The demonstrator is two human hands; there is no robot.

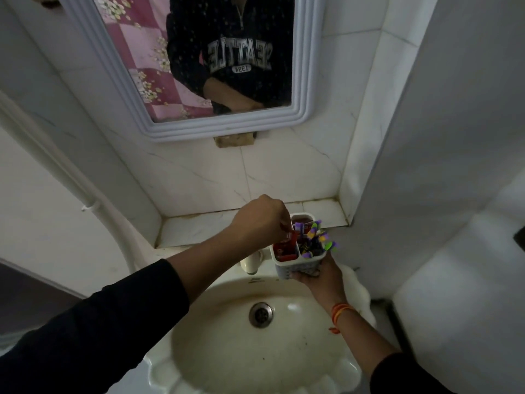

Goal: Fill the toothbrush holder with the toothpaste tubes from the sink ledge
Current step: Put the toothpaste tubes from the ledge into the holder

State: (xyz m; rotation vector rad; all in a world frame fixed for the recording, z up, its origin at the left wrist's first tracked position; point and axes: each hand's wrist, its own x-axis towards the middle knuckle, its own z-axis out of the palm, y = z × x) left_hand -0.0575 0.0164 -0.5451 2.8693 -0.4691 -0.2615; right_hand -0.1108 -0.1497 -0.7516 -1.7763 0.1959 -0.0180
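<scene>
The right hand (pixel 318 275) is gripping the toothbrush holder (pixel 298 255) over the sink (pixel 216 331); the left hand (pixel 260 220) is pinching a red toothpaste tube (pixel 287 245) into it. A hard push risks tipping it, spilling toothbrushes (pixel 319 237).

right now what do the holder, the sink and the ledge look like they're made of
Holder: white moulded plastic, seemingly matte, with a perforated lattice wall. Sink: cream glazed ceramic, probably, given its glossy highlights and scalloped rim. Ledge: white veined tile, marble-look, with stained grout lines.
</scene>
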